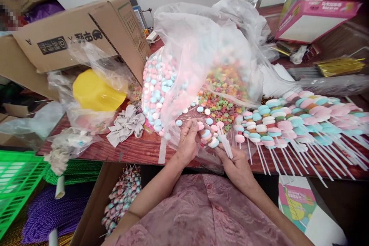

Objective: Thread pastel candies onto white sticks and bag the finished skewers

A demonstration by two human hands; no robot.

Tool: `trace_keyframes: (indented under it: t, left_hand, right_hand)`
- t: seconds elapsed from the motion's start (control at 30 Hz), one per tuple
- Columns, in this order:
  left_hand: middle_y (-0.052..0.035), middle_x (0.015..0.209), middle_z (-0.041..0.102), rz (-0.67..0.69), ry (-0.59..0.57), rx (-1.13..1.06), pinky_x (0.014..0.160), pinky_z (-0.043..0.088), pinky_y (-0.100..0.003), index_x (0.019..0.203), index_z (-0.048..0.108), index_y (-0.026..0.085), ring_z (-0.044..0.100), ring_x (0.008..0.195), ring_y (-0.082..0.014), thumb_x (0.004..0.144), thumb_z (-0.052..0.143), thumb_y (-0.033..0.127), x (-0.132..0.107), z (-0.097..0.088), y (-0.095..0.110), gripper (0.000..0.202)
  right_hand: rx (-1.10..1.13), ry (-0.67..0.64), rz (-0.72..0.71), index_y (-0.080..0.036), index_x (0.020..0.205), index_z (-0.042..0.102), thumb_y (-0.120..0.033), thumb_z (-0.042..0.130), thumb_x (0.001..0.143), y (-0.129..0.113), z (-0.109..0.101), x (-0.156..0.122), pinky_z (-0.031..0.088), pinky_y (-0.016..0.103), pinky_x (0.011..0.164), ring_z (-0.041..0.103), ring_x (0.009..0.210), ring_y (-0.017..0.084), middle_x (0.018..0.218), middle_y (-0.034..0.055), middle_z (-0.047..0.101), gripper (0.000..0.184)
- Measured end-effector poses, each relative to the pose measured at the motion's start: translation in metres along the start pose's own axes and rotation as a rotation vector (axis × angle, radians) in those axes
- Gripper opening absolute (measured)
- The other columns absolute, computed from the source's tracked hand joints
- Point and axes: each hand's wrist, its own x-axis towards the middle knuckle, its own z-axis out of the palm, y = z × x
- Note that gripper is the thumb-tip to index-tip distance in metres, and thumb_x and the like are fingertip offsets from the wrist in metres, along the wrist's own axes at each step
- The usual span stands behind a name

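Note:
My left hand [187, 142] is closed around a candy skewer [208, 137], pinching pastel pink, blue and white discs stacked on a white stick. My right hand [235, 165] grips a small bundle of white sticks [226, 144] at the table's front edge. Both hands sit just in front of a big clear plastic bag [201, 46] filled with pastel disc candies [157, 88] on the left and small colourful ring candies [221, 105] on the right. Loose discs lie on the plastic near my fingers.
Finished candy skewers [302, 119] lie in rows at the right. A yellow lid [96, 92] in plastic, a grey cloth [127, 123] and a cardboard box [77, 34] stand left. A pink box [314, 19] is at back right. A green crate [17, 180] and boxed skewers [122, 196] sit below.

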Motion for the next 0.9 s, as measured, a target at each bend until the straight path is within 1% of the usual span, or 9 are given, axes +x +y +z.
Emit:
trace_keyframes:
  t: [0.13, 0.27, 0.37, 0.47, 0.63, 0.7, 0.77, 0.83, 0.9]
  left_hand:
    - [-0.0008, 0.083, 0.068, 0.077, -0.009, 0.038, 0.065, 0.052, -0.023, 0.087, 0.062, 0.019, 0.062, 0.067, -0.0105, 0.085, 0.068, 0.049, -0.008, 0.002, -0.011, 0.031]
    - [-0.0011, 0.086, 0.069, 0.053, -0.015, 0.049, 0.073, 0.054, -0.025, 0.091, 0.062, 0.021, 0.065, 0.075, -0.0122, 0.087, 0.066, 0.046, -0.015, 0.004, -0.018, 0.026]
    - [0.0004, 0.086, 0.07, 0.011, 0.019, -0.036, 0.072, 0.055, -0.026, 0.094, 0.063, 0.022, 0.066, 0.073, -0.013, 0.079, 0.076, 0.04, -0.012, 0.008, -0.007, 0.026]
    - [-0.0011, 0.084, 0.071, -0.063, -0.022, -0.08, 0.074, 0.058, -0.032, 0.093, 0.064, 0.02, 0.068, 0.075, -0.0169, 0.077, 0.075, 0.044, -0.005, 0.016, 0.004, 0.031]
    - [0.0021, 0.073, 0.065, -0.092, -0.059, -0.024, 0.077, 0.058, -0.031, 0.078, 0.059, 0.018, 0.066, 0.071, -0.0142, 0.078, 0.076, 0.04, -0.009, 0.033, -0.006, 0.027]
    - [0.0011, 0.082, 0.068, -0.132, -0.055, -0.05, 0.081, 0.057, -0.031, 0.087, 0.062, 0.02, 0.067, 0.078, -0.0141, 0.077, 0.076, 0.041, -0.012, 0.037, -0.013, 0.027]
    - [-0.0015, 0.097, 0.07, -0.192, -0.089, -0.076, 0.084, 0.056, -0.032, 0.102, 0.063, 0.022, 0.068, 0.089, -0.0161, 0.078, 0.076, 0.043, -0.013, 0.038, -0.016, 0.034]
    - [-0.0043, 0.108, 0.07, -0.239, -0.138, -0.062, 0.083, 0.056, -0.035, 0.115, 0.06, 0.026, 0.068, 0.095, -0.0193, 0.078, 0.075, 0.044, -0.011, 0.035, -0.012, 0.044]
    - [-0.0067, 0.104, 0.072, -0.238, -0.158, 0.0, 0.08, 0.056, -0.036, 0.118, 0.06, 0.024, 0.069, 0.091, -0.0207, 0.079, 0.074, 0.044, -0.008, 0.028, -0.004, 0.046]
  right_hand:
    - [0.049, 0.05, -0.079, -0.02, 0.081, 0.068, -0.031, 0.053, 0.092, -0.002, 0.011, 0.001, 0.039, 0.026, 0.051, 0.041, 0.049, 0.013, 0.055, -0.0034, 0.045, 0.022]
    - [0.084, 0.062, -0.128, -0.02, 0.096, 0.072, -0.023, 0.048, 0.093, -0.003, 0.017, 0.002, 0.048, 0.029, 0.061, 0.054, 0.057, 0.016, 0.063, -0.0008, 0.058, 0.024]
    - [-0.013, 0.078, -0.161, -0.019, 0.091, 0.07, -0.013, 0.045, 0.087, -0.003, 0.012, 0.004, 0.05, 0.028, 0.065, 0.06, 0.066, 0.018, 0.073, 0.0022, 0.066, 0.026]
    - [-0.169, 0.085, -0.2, -0.019, 0.079, 0.066, -0.005, 0.044, 0.076, -0.002, 0.006, 0.005, 0.047, 0.026, 0.063, 0.06, 0.064, 0.017, 0.07, 0.0027, 0.065, 0.026]
    - [-0.212, 0.147, -0.204, -0.019, 0.079, 0.065, -0.002, 0.042, 0.071, -0.006, 0.001, -0.003, 0.046, 0.024, 0.061, 0.057, 0.061, 0.015, 0.068, 0.0014, 0.065, 0.03]
    - [-0.244, 0.166, -0.213, -0.019, 0.083, 0.068, -0.003, 0.041, 0.074, -0.014, -0.015, -0.006, 0.047, 0.024, 0.064, 0.059, 0.065, 0.016, 0.073, 0.0025, 0.068, 0.032]
    - [-0.379, 0.183, -0.208, -0.018, 0.089, 0.07, -0.004, 0.041, 0.076, -0.024, -0.045, -0.005, 0.047, 0.024, 0.066, 0.062, 0.069, 0.017, 0.079, 0.0042, 0.071, 0.035]
    - [-0.669, 0.313, -0.129, -0.017, 0.095, 0.072, -0.007, 0.044, 0.076, -0.035, -0.084, 0.001, 0.046, 0.026, 0.067, 0.063, 0.069, 0.019, 0.079, 0.0064, 0.072, 0.035]
    - [-1.04, 0.425, 0.073, -0.014, 0.094, 0.072, -0.008, 0.047, 0.077, -0.044, -0.119, 0.011, 0.043, 0.029, 0.065, 0.063, 0.067, 0.022, 0.076, 0.0105, 0.071, 0.03]
